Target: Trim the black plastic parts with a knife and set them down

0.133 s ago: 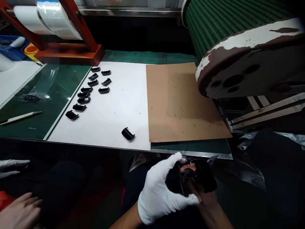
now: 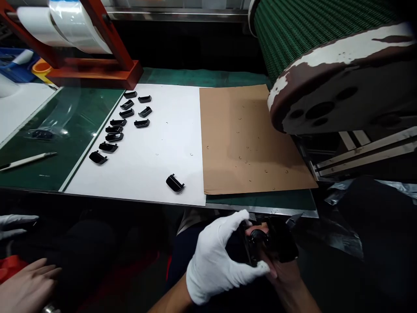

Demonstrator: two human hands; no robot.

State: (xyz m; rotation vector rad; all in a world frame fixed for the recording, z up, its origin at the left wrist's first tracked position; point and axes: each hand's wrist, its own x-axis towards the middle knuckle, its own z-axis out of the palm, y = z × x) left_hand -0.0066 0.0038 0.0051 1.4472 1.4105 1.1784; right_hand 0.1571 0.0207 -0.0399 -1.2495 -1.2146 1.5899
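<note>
From where I stand, the person's white-gloved left grip [image 2: 215, 261] and bare right grip [image 2: 276, 269] are both closed on a glossy black plastic part [image 2: 257, 241], held low in front of the body, just below the near edge of the surface [image 2: 260, 201]. The gloved fingers wrap one side of the part while the bare fingers [image 2: 272, 265] press in from underneath, and much of it sits in shadow. Straight ahead of the grips, and a little to their left, a white sheet [image 2: 169, 152] lies on the green surface, carrying two loose rows of similar black parts [image 2: 117, 130]. One more black part [image 2: 175, 183] sits apart from the rows, nearer the grips. Ahead and slightly right of the grips, a brown cardboard sheet [image 2: 247, 139] is dotted with tiny ring-shaped bits [image 2: 240, 161]. Beyond it, a large drum wrapped in green mesh [image 2: 309, 30] looms above the far right. Far to the left of the grips, a pale pen-like tool [image 2: 28, 161] lies on a green mat [image 2: 81, 152], and a co-worker's bare hand [image 2: 28, 289] and white-gloved fingers [image 2: 16, 226] show at the edge, well apart from the person's own.
</note>
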